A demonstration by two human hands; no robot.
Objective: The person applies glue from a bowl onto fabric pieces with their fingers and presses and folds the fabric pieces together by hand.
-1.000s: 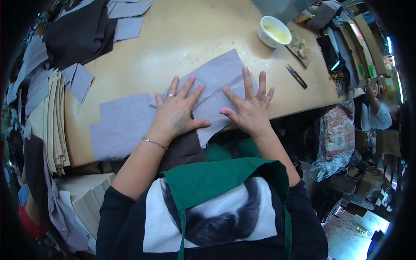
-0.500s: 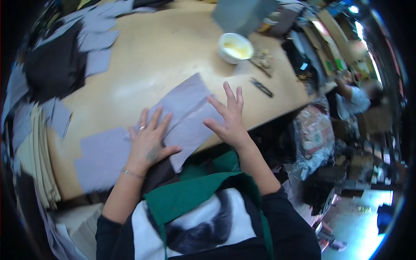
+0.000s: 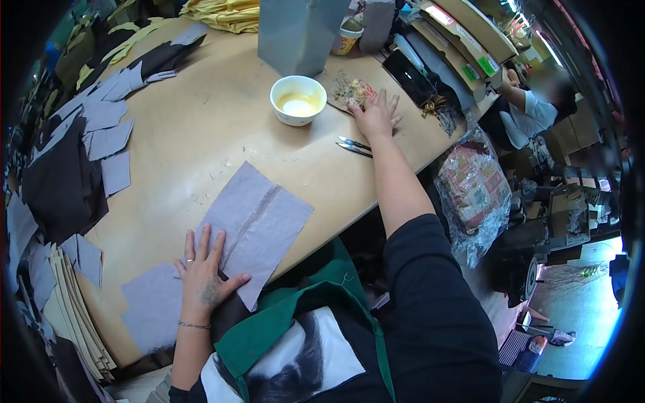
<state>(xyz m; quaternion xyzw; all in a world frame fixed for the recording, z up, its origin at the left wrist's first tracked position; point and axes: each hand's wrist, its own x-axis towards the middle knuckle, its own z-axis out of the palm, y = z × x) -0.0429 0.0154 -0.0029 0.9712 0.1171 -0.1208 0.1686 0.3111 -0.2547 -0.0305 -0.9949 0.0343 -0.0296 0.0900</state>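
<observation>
My left hand [image 3: 205,272] lies flat with fingers spread on a lavender-grey cloth piece [image 3: 269,218], which has a darker strip running across it. Another lavender piece [image 3: 154,302] lies beneath and to the left of that hand. My right hand [image 3: 377,119] is stretched out to the far right of the table, fingers apart, over the edge of a small heap of tangled scraps [image 3: 351,91]. Whatever lies under its palm is hidden. Just left of my right wrist are thread snips [image 3: 355,146]. A white bowl [image 3: 298,101] with yellowish residue stands left of the heap.
Stacked lavender pieces [image 3: 107,138] and dark cloth [image 3: 60,185] cover the table's left side, near beige strips [image 3: 77,316]. Behind the bowl stands a grey metal box [image 3: 299,37]. A phone [image 3: 408,77] lies at the right. Beyond the edge, a person [image 3: 537,107] sits near a plastic-wrapped bundle [image 3: 474,181].
My right hand has left the cloth and reached forward and right to the scrap heap. My left hand stays on the cloth. The camera view has shifted.
</observation>
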